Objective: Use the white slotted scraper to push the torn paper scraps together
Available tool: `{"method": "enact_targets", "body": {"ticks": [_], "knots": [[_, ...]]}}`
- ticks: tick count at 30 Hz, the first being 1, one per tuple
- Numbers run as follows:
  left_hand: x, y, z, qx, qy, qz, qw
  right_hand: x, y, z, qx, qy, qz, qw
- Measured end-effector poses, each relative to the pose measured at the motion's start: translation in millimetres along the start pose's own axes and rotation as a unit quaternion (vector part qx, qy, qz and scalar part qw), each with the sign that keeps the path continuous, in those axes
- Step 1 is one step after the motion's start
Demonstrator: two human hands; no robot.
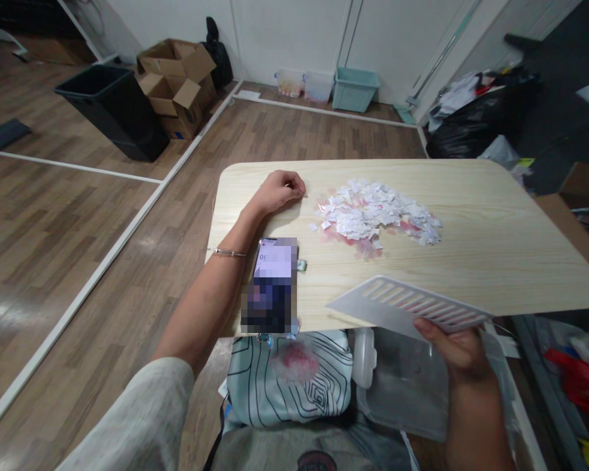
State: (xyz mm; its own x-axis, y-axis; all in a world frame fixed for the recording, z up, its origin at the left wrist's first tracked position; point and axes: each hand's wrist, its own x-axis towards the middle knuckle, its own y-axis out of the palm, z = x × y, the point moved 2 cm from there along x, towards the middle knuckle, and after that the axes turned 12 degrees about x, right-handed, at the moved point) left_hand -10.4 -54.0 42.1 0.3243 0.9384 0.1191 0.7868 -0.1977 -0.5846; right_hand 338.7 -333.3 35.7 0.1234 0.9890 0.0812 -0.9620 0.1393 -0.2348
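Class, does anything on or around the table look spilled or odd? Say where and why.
Yes: white paper scraps lie heaped loose on the table, uncontained. Below, a reddish patch interrupts the line-patterned fabric; its cause is unclear.

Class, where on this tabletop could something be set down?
The tabletop is barest right of the paper scraps; a smaller bare patch lies between phone and slotted white tool. The left side is crowded: left hand, forearm, phone.

White wall above wood-look floor
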Motion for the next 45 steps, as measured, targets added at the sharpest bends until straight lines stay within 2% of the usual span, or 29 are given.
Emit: {"method": "enact_targets", "body": {"ticks": [7,13,17,21,27,33,36,39,40,41,42,45], "knots": [[0,0.7,0,-0.001,0.005,-0.008,1.0,-3,0,0,0.089,0.049,-0.047,0.994],[1,2.6,3,-0.017,-0.001,-0.006,1.0,-1,-16,0,0.115,0.076,-0.091,0.986],[1,1.8,1,-0.008,0.003,-0.011,1.0,8,-18,3,0.095,0.083,-0.054,0.991],[0,1.2,1,-0.013,-0.014,0.008,1.0,13,-14,12,0.056,0.064,-0.002,0.996],[1,1.0,1,-0.003,-0.003,-0.007,1.0,11,-10,15,0.021,0.041,0.035,0.998],[-1,0.0,-2,-0.02,-0.012,0.005,1.0,14,-3,24,-0.016,0.026,0.088,0.996],[-1,-0.1,-2,-0.019,-0.017,0.008,1.0,13,-3,24,-0.028,0.028,0.094,0.995],[-1,0.1,-1,-0.014,-0.014,0.006,1.0,6,-7,13,-0.007,0.047,0.059,0.997],[-1,0.2,-1,-0.013,-0.013,0.006,1.0,2,-9,7,0.009,0.057,0.033,0.998],[0,0.4,0,-0.013,-0.01,0.007,1.0,-2,-12,1,0.035,0.057,-0.025,0.997],[0,0.5,1,-0.013,-0.007,0.007,1.0,-6,-13,-4,0.045,0.052,-0.058,0.996],[1,0.9,4,0.001,0.006,0.0,1.0,-13,-9,-16,0.064,0.038,-0.094,0.993]]}}
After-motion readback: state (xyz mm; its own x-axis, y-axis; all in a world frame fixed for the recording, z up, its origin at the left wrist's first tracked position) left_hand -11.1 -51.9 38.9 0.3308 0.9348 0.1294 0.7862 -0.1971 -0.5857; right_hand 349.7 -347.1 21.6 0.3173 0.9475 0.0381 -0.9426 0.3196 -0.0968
